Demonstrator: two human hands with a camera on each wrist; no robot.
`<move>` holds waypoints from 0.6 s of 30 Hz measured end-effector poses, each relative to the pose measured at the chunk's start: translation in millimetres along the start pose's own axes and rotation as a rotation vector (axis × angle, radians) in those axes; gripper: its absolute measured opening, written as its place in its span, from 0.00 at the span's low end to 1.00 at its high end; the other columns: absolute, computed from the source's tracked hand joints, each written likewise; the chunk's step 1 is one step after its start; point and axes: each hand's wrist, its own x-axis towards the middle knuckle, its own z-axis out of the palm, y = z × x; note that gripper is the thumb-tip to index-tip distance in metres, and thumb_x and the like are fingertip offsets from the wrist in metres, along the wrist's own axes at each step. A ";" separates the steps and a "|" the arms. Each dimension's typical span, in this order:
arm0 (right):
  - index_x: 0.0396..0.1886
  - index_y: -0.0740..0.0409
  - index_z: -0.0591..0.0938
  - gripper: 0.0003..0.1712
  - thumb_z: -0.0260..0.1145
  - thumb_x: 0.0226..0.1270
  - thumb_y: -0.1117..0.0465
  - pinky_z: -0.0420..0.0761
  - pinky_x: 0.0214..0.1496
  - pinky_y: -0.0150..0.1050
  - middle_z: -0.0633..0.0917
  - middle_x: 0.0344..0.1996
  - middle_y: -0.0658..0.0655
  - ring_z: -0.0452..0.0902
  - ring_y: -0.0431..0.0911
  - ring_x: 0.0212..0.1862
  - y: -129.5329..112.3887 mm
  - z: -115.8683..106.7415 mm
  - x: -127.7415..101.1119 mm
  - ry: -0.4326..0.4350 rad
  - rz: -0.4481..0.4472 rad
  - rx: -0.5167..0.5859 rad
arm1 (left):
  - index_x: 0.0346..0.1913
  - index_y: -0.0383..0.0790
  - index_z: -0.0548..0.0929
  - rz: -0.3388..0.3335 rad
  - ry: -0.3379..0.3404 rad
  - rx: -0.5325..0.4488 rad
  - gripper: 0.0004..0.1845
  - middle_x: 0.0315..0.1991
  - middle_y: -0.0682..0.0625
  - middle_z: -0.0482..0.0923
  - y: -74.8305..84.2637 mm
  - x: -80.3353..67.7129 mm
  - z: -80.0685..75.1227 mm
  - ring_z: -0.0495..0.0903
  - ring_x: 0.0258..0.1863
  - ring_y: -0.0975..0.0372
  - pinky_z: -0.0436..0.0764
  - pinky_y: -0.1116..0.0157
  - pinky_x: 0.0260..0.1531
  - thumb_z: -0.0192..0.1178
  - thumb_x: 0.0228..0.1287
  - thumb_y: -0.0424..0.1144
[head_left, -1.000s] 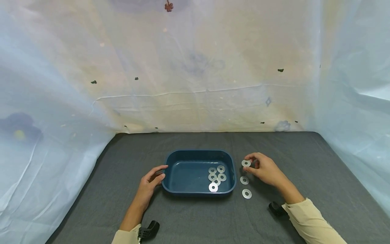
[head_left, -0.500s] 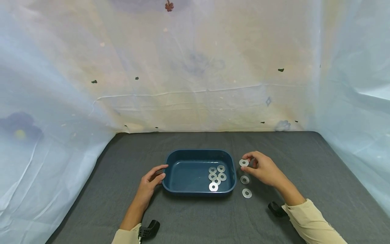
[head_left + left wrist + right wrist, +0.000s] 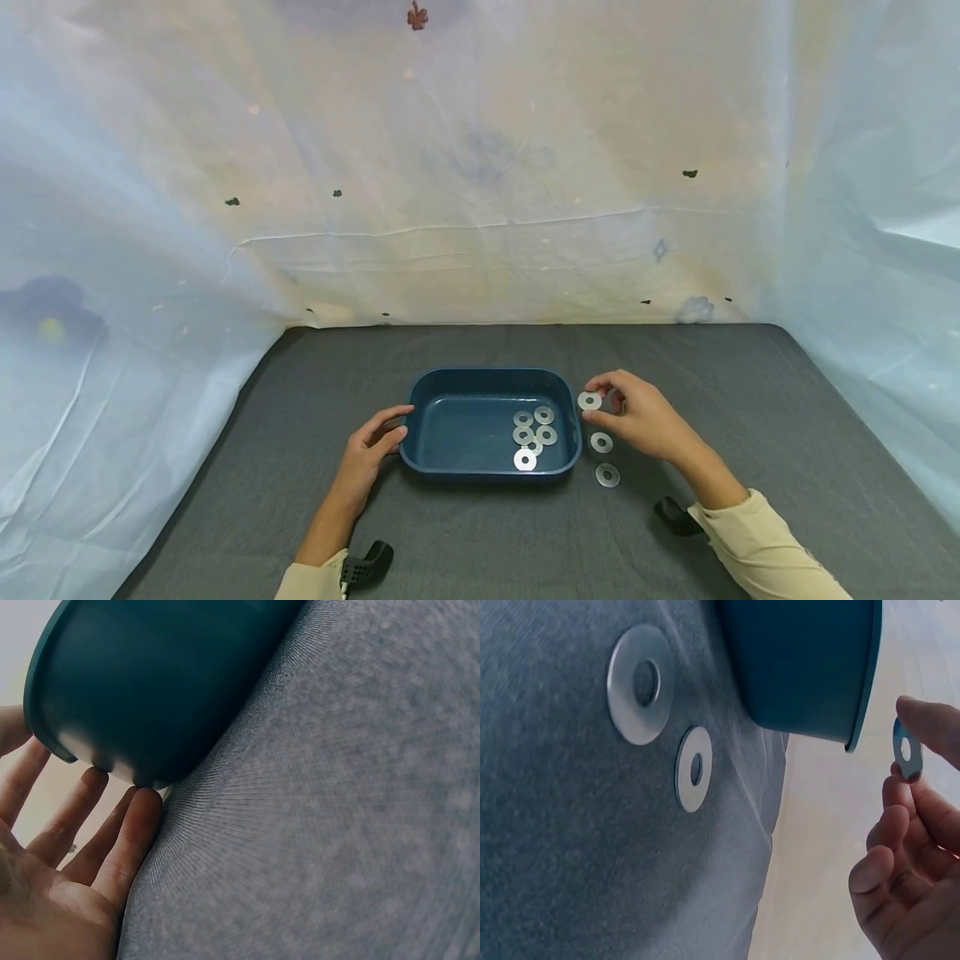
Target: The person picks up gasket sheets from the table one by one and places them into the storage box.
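Note:
My right hand (image 3: 637, 414) pinches a flat metal washer (image 3: 589, 401) between thumb and fingertips, just outside the right rim of a dark blue tray (image 3: 450, 477). In the right wrist view that washer (image 3: 908, 752) stands on edge, above the table. Inside the tray's right half lie several more washers (image 3: 546, 435), some overlapping. Two loose washers, a nearer one (image 3: 607, 475) and a farther one (image 3: 601, 442), lie on the cloth beside the tray. My left hand (image 3: 367, 454) touches the tray's left end; in the left wrist view its fairly straight fingers (image 3: 139, 825) rest against the outer wall.
Dark grey cloth (image 3: 495, 542) covers the table. A pale patterned curtain (image 3: 480, 167) hangs behind it and along both sides. Black wrist devices (image 3: 366, 567) are on both arms, low over the cloth.
My right hand has moved left with the pinched washer, from right of the tray to close beside its right rim. The left hand, tray and other washers have stayed put.

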 end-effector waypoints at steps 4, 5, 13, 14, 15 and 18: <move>0.53 0.53 0.81 0.21 0.73 0.63 0.51 0.70 0.32 0.34 0.80 0.40 0.50 0.70 0.42 0.36 -3.9 1.3 -0.7 -0.011 -0.008 0.003 | 0.64 0.41 0.78 0.000 0.002 -0.002 0.20 0.66 0.44 0.74 -0.6 0.0 -0.2 0.76 0.55 0.68 0.78 0.68 0.49 0.58 0.73 0.42; 0.52 0.53 0.81 0.21 0.73 0.63 0.51 0.70 0.32 0.33 0.80 0.40 0.50 0.70 0.41 0.36 -5.2 1.9 -0.7 -0.011 -0.006 0.000 | 0.64 0.41 0.78 0.000 0.002 -0.001 0.20 0.66 0.44 0.74 -0.7 -0.2 -0.2 0.76 0.56 0.68 0.78 0.68 0.49 0.58 0.73 0.42; 0.52 0.52 0.81 0.20 0.73 0.63 0.52 0.70 0.33 0.33 0.81 0.43 0.50 0.70 0.40 0.36 -11.3 6.7 -2.6 -0.013 -0.028 -0.003 | 0.64 0.42 0.78 -0.006 0.016 -0.001 0.20 0.65 0.47 0.75 -0.3 0.0 0.8 0.77 0.56 0.68 0.78 0.68 0.48 0.58 0.73 0.43; 0.52 0.52 0.81 0.20 0.73 0.62 0.52 0.70 0.33 0.33 0.81 0.43 0.50 0.70 0.40 0.36 -11.8 7.4 -3.1 -0.012 -0.033 -0.001 | 0.64 0.42 0.78 -0.005 0.017 0.000 0.20 0.64 0.47 0.75 -0.4 -0.1 0.8 0.77 0.56 0.68 0.78 0.68 0.48 0.58 0.73 0.43; 0.52 0.52 0.81 0.20 0.73 0.62 0.51 0.70 0.33 0.33 0.81 0.43 0.50 0.70 0.40 0.35 -12.5 8.0 -3.6 -0.013 -0.042 -0.003 | 0.64 0.42 0.78 -0.004 0.017 -0.001 0.20 0.64 0.47 0.75 -0.7 0.1 0.8 0.77 0.56 0.68 0.78 0.68 0.48 0.58 0.73 0.43; 0.51 0.50 0.81 0.20 0.74 0.62 0.52 0.70 0.34 0.32 0.80 0.43 0.48 0.70 0.40 0.35 -15.5 9.3 -4.9 -0.016 -0.054 -0.001 | 0.64 0.42 0.78 -0.004 0.013 -0.003 0.20 0.65 0.47 0.75 -0.8 0.0 0.4 0.77 0.56 0.68 0.78 0.68 0.48 0.58 0.73 0.43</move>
